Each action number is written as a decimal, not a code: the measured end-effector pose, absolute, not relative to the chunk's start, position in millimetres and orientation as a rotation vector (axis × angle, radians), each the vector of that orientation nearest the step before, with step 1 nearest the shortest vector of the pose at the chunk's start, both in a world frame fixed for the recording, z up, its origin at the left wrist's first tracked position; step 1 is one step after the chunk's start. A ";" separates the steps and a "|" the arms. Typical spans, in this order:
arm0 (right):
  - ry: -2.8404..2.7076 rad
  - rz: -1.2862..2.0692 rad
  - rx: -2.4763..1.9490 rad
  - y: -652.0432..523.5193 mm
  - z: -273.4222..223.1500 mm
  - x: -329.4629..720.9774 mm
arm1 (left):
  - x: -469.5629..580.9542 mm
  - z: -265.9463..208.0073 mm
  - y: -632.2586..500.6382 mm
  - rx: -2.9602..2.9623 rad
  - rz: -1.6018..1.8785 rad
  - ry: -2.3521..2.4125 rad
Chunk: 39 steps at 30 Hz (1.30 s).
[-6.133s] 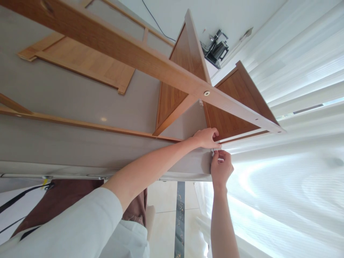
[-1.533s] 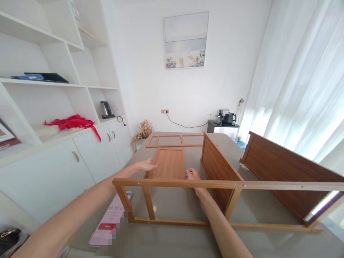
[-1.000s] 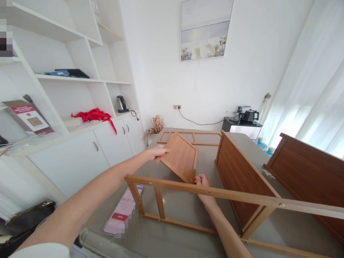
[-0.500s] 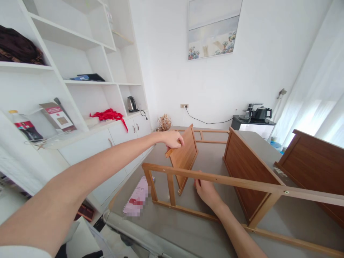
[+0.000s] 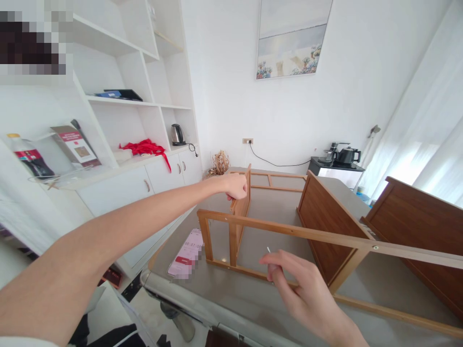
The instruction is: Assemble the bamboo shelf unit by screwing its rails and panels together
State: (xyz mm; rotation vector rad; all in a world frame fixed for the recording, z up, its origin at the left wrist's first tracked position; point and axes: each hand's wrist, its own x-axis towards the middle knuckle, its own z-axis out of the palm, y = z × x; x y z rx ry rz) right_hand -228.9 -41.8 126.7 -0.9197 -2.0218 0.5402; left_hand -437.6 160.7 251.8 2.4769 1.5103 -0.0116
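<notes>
My left hand [image 5: 237,186] is closed round the upper edge of a wooden shelf board [image 5: 243,207], which stands on edge behind the frame's short post. In front of the wooden ladder-like side frame [image 5: 267,225] is my right hand [image 5: 302,284], its thumb and fingers pinched together. From that pinch sticks the tip of a thin, pale metal piece [image 5: 268,249]; the rest of it is hidden by the fingers. A second shelf board [image 5: 327,224] stands across the frame farther right, and a third board [image 5: 419,226] beyond it.
A phone showing a timer [image 5: 186,255] lies near the table's left edge. The grey table [image 5: 275,308] bears the wooden parts. Another side frame [image 5: 278,181] is at the far side. White shelving [image 5: 133,164] stands left; a kettle stand [image 5: 334,166] is at the back right.
The left shelf board has turned from tilted to nearly in line with the frame's short post. My right hand has come from behind the rail to its near side, now with a thin metal piece showing.
</notes>
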 end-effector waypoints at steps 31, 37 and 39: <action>-2.253 -0.046 -0.815 22.2 210.0 -301.4 | -458.1 251.2 138.9 2.502 -0.027 1.513; -2.324 -0.147 -0.838 27.3 206.3 -303.8 | -457.2 251.1 141.6 2.499 -0.073 1.415; -2.307 -0.181 -0.826 29.0 203.8 -302.6 | -461.5 257.5 145.4 2.477 -0.118 1.310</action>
